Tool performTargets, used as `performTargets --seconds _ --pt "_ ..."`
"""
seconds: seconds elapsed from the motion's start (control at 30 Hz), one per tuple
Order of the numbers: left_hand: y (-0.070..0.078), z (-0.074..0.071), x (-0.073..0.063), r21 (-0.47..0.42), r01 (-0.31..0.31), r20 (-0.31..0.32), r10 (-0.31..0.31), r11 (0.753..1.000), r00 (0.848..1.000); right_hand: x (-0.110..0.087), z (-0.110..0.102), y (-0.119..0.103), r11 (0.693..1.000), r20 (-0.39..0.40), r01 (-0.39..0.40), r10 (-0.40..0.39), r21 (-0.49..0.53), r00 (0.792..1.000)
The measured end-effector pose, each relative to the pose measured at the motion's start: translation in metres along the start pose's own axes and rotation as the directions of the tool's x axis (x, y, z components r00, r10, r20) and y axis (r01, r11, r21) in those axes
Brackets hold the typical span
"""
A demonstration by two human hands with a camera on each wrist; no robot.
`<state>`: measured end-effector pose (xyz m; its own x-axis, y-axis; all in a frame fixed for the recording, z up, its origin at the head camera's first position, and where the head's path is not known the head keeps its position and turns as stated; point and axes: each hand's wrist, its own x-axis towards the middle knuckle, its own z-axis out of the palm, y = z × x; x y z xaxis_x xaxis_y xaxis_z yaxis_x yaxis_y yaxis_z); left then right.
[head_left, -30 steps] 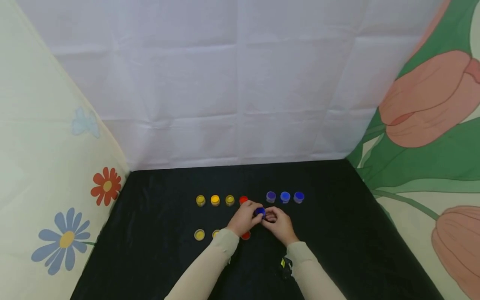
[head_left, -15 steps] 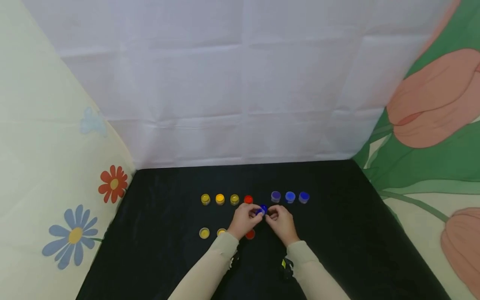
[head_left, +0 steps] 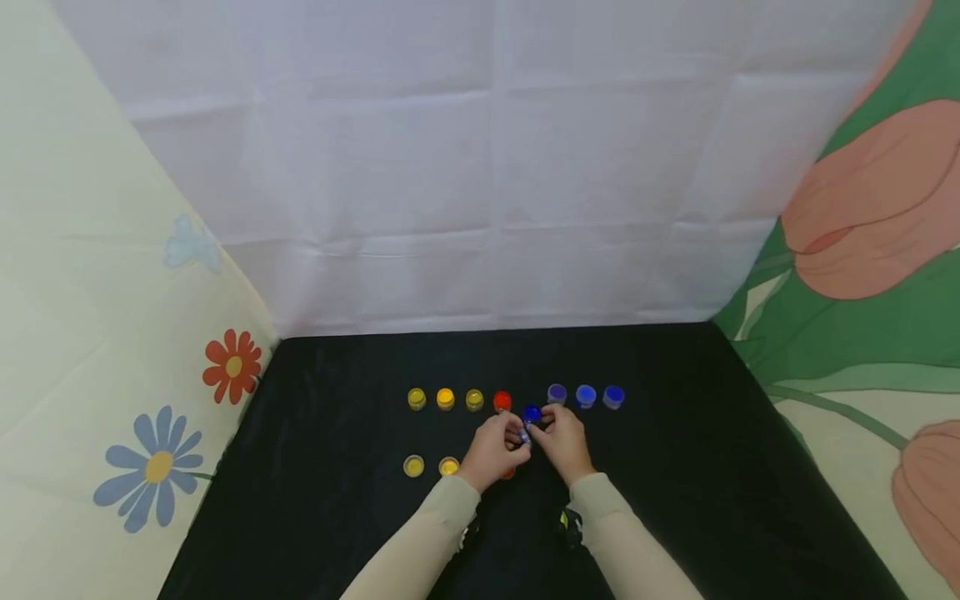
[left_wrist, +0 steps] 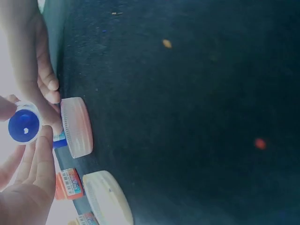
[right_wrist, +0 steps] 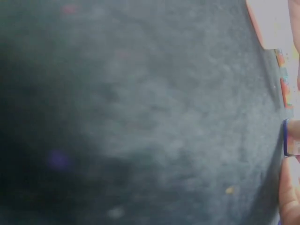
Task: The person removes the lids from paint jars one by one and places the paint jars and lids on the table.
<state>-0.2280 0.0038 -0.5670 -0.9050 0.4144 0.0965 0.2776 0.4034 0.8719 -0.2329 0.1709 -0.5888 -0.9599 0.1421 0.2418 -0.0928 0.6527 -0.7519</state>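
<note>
Aslant, blue disc [left_wrist: 24, 125] facing wristward, left hand [head_left: 491, 450] pinching it, right hand [head_left: 567, 442] pinching pot [head_left: 532, 414]

Table [head_left: 345, 450], one, black-covered. On it, by reference to the red jar [head_left: 502, 402]:
- To its left, nearest first: yellow jar [head_left: 474, 400], amber jar [head_left: 446, 399], second yellow jar [head_left: 416, 399].
- To its right, beyond a gap: purple jar [head_left: 557, 394], mid-blue jar [head_left: 586, 396], deep-blue jar [head_left: 614, 397].
- Left and on the person's side of it: yellow cap [head_left: 413, 466], amber cap [head_left: 448, 465].
- Directly on the person's side: red cap [head_left: 509, 473], mostly hidden.
</note>
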Motion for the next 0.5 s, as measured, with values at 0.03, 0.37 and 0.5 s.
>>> performTargets --seconds 0.03,0.37,0.5 --pt "0.001 0.001 -0.001 0.028 -0.009 0.009 0.009 1.000 1.000 0.001 0.000 0.000 1.000 -0.003 -0.010 0.010 0.001 1.000" --pt "0.012 0.010 -0.006 0.284 -0.096 0.153 0.054 0.954 0.987 0.009 0.005 -0.001 0.998 -0.044 -0.055 0.053 -0.044 0.998" --pt "0.010 0.015 -0.005 0.391 -0.142 0.192 0.070 0.909 0.979 0.011 0.006 -0.003 0.996 -0.043 -0.069 0.066 -0.062 0.997"
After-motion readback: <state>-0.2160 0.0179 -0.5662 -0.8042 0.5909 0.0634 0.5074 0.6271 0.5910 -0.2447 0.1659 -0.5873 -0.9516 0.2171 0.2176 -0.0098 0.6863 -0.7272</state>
